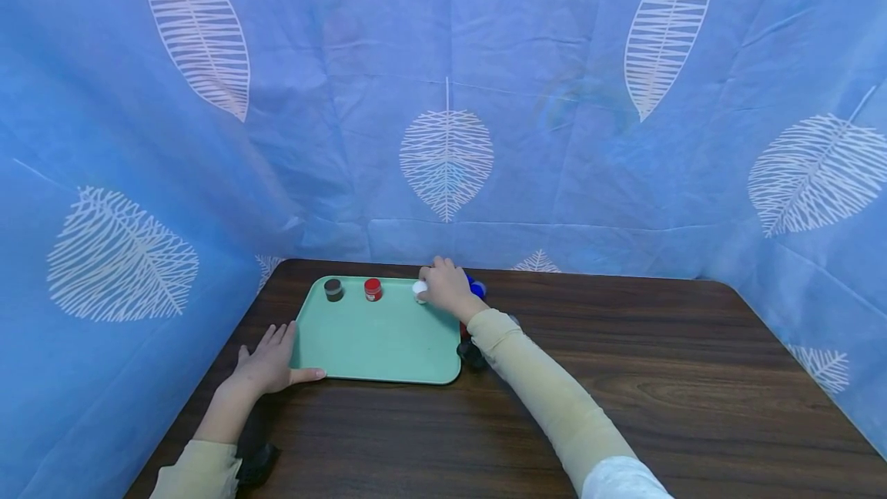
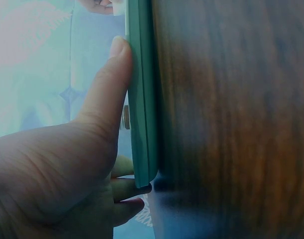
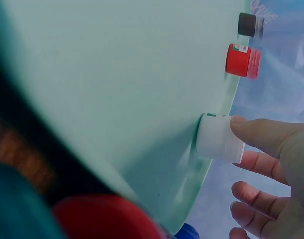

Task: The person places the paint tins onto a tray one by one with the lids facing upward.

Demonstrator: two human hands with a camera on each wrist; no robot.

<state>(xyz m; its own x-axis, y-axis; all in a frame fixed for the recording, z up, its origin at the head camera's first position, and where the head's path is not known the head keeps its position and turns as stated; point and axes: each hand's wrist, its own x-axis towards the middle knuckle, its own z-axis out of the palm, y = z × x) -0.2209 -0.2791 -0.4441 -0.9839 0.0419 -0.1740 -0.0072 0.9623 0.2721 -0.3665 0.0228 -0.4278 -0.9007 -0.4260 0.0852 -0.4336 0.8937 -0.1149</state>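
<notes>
A pale green tray (image 1: 377,337) lies on the dark wooden table. My right hand (image 1: 446,287) is at its far right corner, where thumb and fingers pinch a small white jar (image 3: 219,139) standing on the tray. The other fingers are spread apart beside it. Left of it along the far edge stand a red jar (image 1: 373,289) and a dark grey-brown jar (image 1: 333,290). My left hand (image 1: 266,364) rests at the near left corner of the tray, its thumb stretched along the front rim and its straight fingers along the left side.
Just right of the tray, partly hidden by my right arm, are blue jars (image 1: 478,288) and a black object (image 1: 472,355). A red shape (image 3: 107,219) looms blurred in the right wrist view. Blue leaf-patterned cloth (image 1: 554,191) hangs behind the table.
</notes>
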